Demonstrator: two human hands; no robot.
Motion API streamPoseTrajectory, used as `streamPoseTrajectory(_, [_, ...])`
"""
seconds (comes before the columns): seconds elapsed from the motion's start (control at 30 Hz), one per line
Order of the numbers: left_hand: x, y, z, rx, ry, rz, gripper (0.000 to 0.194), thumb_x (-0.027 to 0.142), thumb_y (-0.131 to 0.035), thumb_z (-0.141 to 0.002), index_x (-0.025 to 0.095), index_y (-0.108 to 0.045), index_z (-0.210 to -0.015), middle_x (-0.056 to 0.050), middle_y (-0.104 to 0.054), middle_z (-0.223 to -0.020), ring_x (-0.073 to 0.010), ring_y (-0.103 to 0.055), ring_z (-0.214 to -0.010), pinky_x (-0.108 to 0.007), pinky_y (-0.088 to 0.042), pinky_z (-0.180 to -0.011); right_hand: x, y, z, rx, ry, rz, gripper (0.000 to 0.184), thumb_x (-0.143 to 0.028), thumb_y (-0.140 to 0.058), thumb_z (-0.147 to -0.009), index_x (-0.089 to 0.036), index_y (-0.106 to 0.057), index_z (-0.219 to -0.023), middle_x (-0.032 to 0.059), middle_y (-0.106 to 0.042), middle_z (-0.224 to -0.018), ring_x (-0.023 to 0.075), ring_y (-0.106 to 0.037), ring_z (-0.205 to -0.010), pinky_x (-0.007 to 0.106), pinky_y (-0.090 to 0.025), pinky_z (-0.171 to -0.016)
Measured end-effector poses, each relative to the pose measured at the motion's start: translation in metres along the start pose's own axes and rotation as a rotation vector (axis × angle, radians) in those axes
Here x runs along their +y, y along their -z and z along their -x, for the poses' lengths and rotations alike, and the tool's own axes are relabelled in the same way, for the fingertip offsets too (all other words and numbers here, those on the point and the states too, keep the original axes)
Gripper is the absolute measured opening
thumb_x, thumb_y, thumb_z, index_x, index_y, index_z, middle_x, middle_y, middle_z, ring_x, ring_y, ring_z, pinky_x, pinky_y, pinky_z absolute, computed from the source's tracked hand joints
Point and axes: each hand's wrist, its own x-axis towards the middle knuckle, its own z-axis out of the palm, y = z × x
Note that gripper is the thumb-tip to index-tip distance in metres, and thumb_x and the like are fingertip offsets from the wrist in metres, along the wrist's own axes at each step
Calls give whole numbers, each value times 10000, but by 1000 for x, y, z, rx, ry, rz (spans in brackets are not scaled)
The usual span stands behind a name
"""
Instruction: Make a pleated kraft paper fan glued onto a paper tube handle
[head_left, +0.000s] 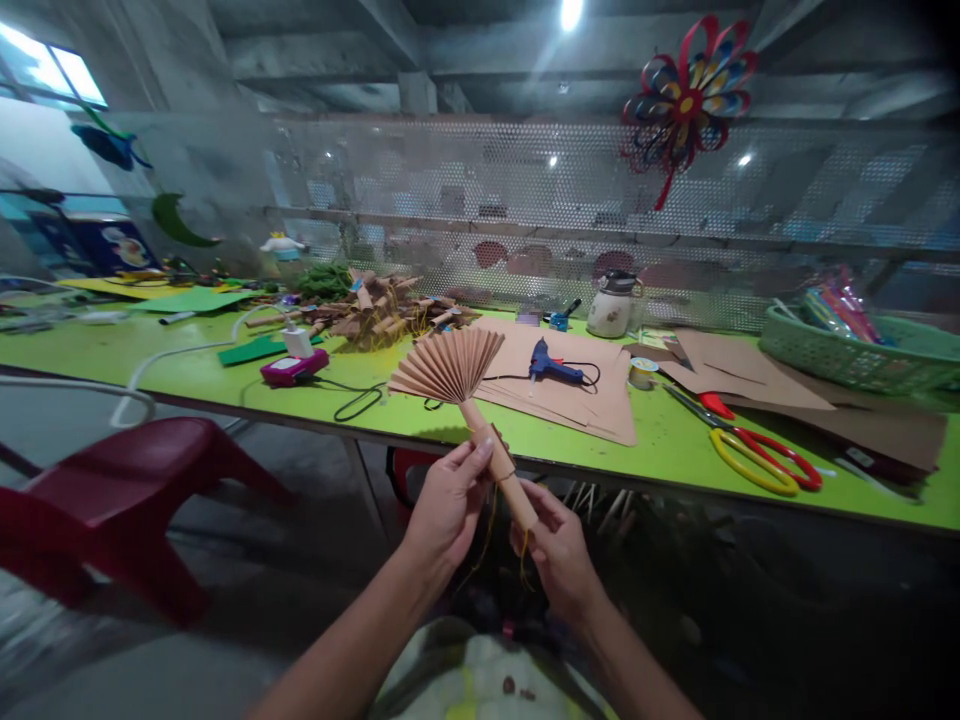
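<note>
I hold a pleated brown paper fan [448,365] by its rolled paper handle [501,468], in front of the green table's edge [322,420]. My left hand [448,500] is closed on the upper handle, thumb pressed near a yellow thread [491,520] tied around it. My right hand [559,550] is closed on the handle's lower end, with thread strands hanging between the two hands.
On the table lie brown paper sheets [592,390], a blue glue gun [551,365], red-and-yellow scissors [750,450], a thread spool [642,372], a pile of finished fans [382,310], a pink power strip [294,368] and a green basket [855,350]. A red plastic chair [120,490] stands at left.
</note>
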Motion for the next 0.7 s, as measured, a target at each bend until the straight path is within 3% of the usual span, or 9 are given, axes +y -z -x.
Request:
streamPoseTrajectory(0.13, [-1, -1, -2, -14, 19, -6, 242, 256, -756, -675, 107, -699, -857, -32, -645, -762, -96, -557, -697, -176, -453, -645, 3, -12, 0, -111, -83, -72, 293, -329, -704, -717, -148, -649, -941, -32, -502, -608, 77, -412, -481, 215, -349, -451])
streamPoseTrajectory(0.23, [0, 0, -4, -2, 27, -8, 260, 253, -760, -669, 109, -699, -876, -32, -647, -775, -100, -560, -706, -175, -447, -641, 9, -17, 1, -54, -118, -53, 271, -362, -715, -711, -122, -641, -813, -9, -532, -627, 62, -397, -465, 206, -318, -430])
streamPoseTrajectory(0.37, [1, 1, -5, 23, 27, 3, 263, 244, -770, -650, 107, -700, -864, -32, -645, -787, -108, -567, -725, -186, -448, -685, 12, -17, 1, 45, -88, -65, 278, -353, -748, -665, -129, -586, -637, -40, -456, -533, 51, -367, -455, 187, -292, -416])
streamPoseTrajectory(0.57, [0, -1, -4, -9, 28, 12, 261, 253, -770, -650, 108, -697, -854, -13, -626, -737, -94, -538, -666, -185, -431, -650, 3, -20, 9, 36, -181, -92, 290, -388, -725, -675, -113, -639, -707, -19, -513, -499, 45, -386, -389, 180, -241, -383])
streamPoseTrajectory(0.7, [0, -2, -1, 3, 42, 3, 258, 248, -783, -630, 100, -700, -824, -23, -630, -720, -99, -536, -648, -186, -424, -619, 0, -21, 16, 34, -191, -117, 269, -361, -733, -673, -120, -613, -678, -41, -467, -494, 30, -329, -391, 176, -202, -386])
